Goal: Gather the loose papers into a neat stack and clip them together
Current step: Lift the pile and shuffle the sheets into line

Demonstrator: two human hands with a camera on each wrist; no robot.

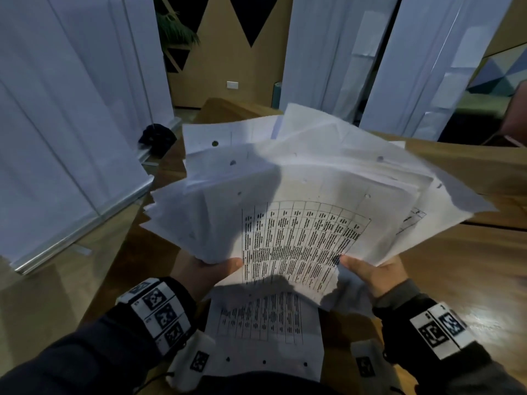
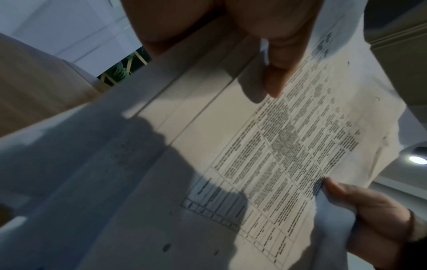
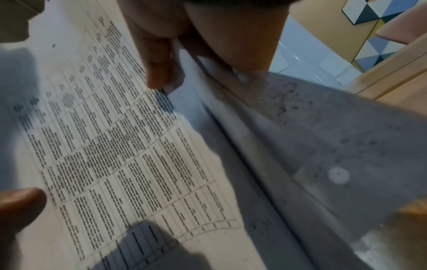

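Note:
A fanned, uneven bundle of white printed papers (image 1: 299, 201) is lifted above the wooden table. The top sheet (image 2: 277, 146) carries a table of dense text, seen also in the right wrist view as the top sheet (image 3: 110, 146). My left hand (image 1: 211, 269) grips the bundle's near left edge, thumb on top. My right hand (image 1: 370, 270) grips the near right edge the same way. One more printed sheet (image 1: 265, 332) lies flat on the table below the hands, close to my body. No clip is in view.
The wooden table (image 1: 456, 266) stretches to the right and ahead. White fabric panels (image 1: 71, 124) stand on the left and at the back. A dark object (image 1: 156, 136) sits at the far left by a panel's foot.

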